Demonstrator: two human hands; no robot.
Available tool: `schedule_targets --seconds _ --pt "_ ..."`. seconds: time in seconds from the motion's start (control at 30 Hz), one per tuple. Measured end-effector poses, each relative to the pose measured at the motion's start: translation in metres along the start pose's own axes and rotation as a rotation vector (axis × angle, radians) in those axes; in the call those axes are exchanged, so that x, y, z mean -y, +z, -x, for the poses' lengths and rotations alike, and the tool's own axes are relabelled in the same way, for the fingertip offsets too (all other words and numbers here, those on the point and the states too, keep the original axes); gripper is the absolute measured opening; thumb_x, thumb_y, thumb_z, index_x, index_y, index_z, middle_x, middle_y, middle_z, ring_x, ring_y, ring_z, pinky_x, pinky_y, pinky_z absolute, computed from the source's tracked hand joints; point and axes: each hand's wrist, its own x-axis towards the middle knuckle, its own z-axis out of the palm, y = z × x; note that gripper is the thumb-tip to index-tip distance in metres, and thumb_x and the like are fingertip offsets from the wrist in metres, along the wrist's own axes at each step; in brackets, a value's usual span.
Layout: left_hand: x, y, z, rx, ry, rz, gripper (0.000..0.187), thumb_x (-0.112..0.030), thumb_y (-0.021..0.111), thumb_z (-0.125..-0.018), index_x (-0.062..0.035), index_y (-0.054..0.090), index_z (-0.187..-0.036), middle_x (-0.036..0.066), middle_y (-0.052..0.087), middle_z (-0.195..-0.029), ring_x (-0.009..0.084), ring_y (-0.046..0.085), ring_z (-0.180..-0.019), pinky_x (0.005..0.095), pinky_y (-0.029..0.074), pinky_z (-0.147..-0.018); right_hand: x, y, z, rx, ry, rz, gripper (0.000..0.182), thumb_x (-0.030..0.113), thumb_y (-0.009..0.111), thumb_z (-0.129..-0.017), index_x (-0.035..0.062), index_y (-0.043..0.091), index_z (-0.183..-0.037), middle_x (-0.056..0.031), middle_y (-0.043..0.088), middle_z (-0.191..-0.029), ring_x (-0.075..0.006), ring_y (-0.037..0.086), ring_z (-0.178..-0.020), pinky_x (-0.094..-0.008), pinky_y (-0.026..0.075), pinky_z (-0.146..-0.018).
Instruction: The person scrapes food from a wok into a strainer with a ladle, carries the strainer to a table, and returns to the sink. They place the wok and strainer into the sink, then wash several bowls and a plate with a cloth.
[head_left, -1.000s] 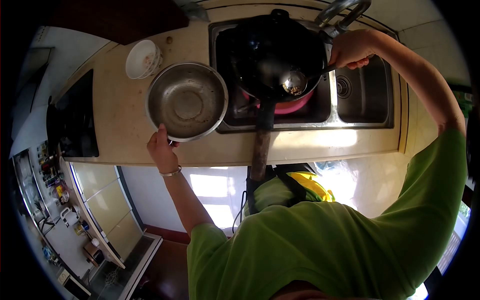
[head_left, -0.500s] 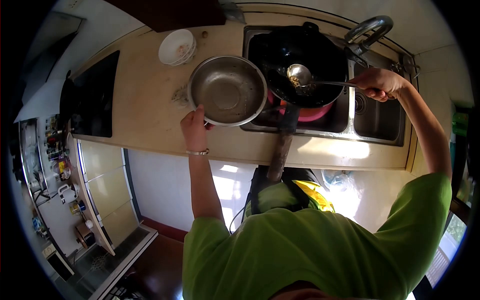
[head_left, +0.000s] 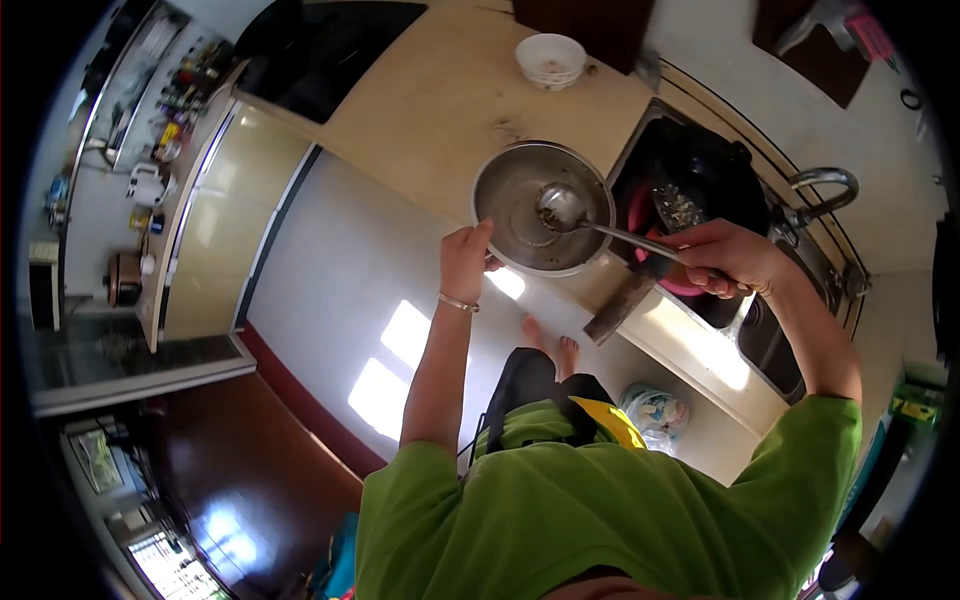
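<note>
My left hand (head_left: 468, 258) is closed on the near-left rim of a round metal bowl (head_left: 500, 215), thumb on top. In my right hand (head_left: 735, 258) is the long handle of a metal ladle (head_left: 565, 207). The ladle's head sits inside the bowl and holds some small brownish bits. Below and behind my right hand, a black wok (head_left: 715, 170) rests over the sink, its brown handle (head_left: 620, 303) pointing toward me. Pale bits lie on the wok's inner surface.
White stacked bowls (head_left: 550, 60) stand at the back of the counter (head_left: 450, 110). A black cooktop (head_left: 335, 60) lies at the left. The faucet (head_left: 825, 190) rises behind the sink (head_left: 640, 130) at right, and a pink basin (head_left: 640, 205) shows under the wok.
The ladle has moved left from over the wok into the metal bowl. My view has turned, so the counter now runs at a slant. My left hand keeps hold of the bowl.
</note>
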Motion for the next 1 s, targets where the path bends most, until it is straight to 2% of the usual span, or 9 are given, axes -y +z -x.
schedule_targets --seconds 0.17,0.33,0.4,0.5,0.53,0.6,0.73,0.9,1.0 --pt "-0.002 -0.092 0.031 -0.191 0.051 0.119 0.028 -0.02 0.052 -0.078 0.0042 0.053 -0.063 0.009 0.053 -0.056 0.0131 0.048 -0.041 0.0217 0.036 -0.037 0.034 0.079 -0.052 0.111 0.006 0.24 0.035 0.006 0.045 -0.079 -0.0008 0.045 -0.113 -0.0021 0.045 -0.053 -0.0062 0.04 -0.037 -0.0178 0.032 -0.032" --pt "-0.015 -0.214 0.06 -0.465 0.07 0.273 0.03 -0.021 0.052 -0.077 0.0047 0.053 -0.063 0.008 0.051 -0.054 0.0125 0.047 -0.042 0.0221 0.037 -0.04 0.084 0.205 -0.121 0.277 -0.026 0.49 0.036 0.006 0.044 -0.079 -0.0017 0.044 -0.114 -0.0018 0.045 -0.053 -0.0062 0.04 -0.036 -0.0188 0.032 -0.033" --pt "-0.006 -0.268 0.068 -0.528 0.158 0.315 0.03 -0.021 0.052 -0.077 0.0046 0.053 -0.062 0.007 0.05 -0.053 0.0127 0.047 -0.042 0.0219 0.037 -0.039 0.091 0.256 -0.158 0.367 -0.073 0.508 0.04 0.005 0.044 -0.077 -0.0042 0.04 -0.116 -0.0024 0.045 -0.051 -0.007 0.038 -0.032 -0.0186 0.031 -0.029" --pt "-0.006 -0.358 0.084 -0.702 0.146 0.35 0.029 -0.018 0.053 -0.076 0.0045 0.051 -0.059 0.008 0.05 -0.052 0.013 0.047 -0.04 0.0216 0.038 -0.039 0.107 0.347 -0.209 0.481 -0.058 0.561 0.038 0.006 0.043 -0.077 -0.0033 0.043 -0.114 -0.0016 0.045 -0.053 -0.0067 0.038 -0.035 -0.0193 0.032 -0.033" --pt "-0.006 -0.415 0.098 -0.811 0.143 0.372 0.028 -0.017 0.053 -0.076 0.0045 0.051 -0.058 0.009 0.051 -0.052 0.0132 0.047 -0.04 0.0217 0.038 -0.038 0.116 0.408 -0.235 0.557 -0.064 0.587 0.038 0.006 0.043 -0.077 -0.0035 0.043 -0.114 -0.0016 0.045 -0.053 -0.0068 0.038 -0.035 -0.0193 0.032 -0.033" --pt "-0.013 -0.476 0.111 -0.914 0.173 0.38 0.028 -0.017 0.052 -0.077 0.0048 0.051 -0.059 0.009 0.051 -0.053 0.0134 0.048 -0.04 0.0218 0.038 -0.038 0.128 0.479 -0.258 0.614 -0.081 0.654 0.039 0.006 0.043 -0.076 -0.0039 0.044 -0.113 -0.0016 0.045 -0.053 -0.0066 0.038 -0.035 -0.0192 0.032 -0.034" --pt "-0.011 -0.577 0.15 -1.117 0.232 0.419 0.028 -0.018 0.052 -0.077 0.0055 0.052 -0.062 0.01 0.053 -0.054 0.0135 0.05 -0.042 0.0223 0.039 -0.038 0.13 0.605 -0.302 0.728 -0.148 0.774 0.037 0.006 0.043 -0.077 -0.0045 0.044 -0.113 -0.0019 0.045 -0.051 -0.007 0.037 -0.033 -0.0195 0.031 -0.031" --pt "0.012 -0.696 0.184 -1.317 0.251 0.508 0.028 -0.019 0.052 -0.079 0.0055 0.053 -0.067 0.009 0.054 -0.055 0.0125 0.05 -0.042 0.0214 0.039 -0.039 0.127 0.762 -0.355 0.895 -0.105 0.883 0.037 0.007 0.043 -0.077 -0.0037 0.046 -0.112 -0.0015 0.045 -0.052 -0.0075 0.038 -0.033 -0.0195 0.031 -0.032" --pt "0.021 -0.759 0.207 -1.459 0.282 0.593 0.028 -0.02 0.051 -0.079 0.0055 0.053 -0.068 0.009 0.054 -0.055 0.0125 0.05 -0.041 0.0209 0.039 -0.037 0.124 0.851 -0.389 1.072 -0.109 0.975 0.035 0.007 0.044 -0.077 -0.0036 0.046 -0.111 -0.0017 0.045 -0.052 -0.0075 0.037 -0.033 -0.0197 0.031 -0.032"
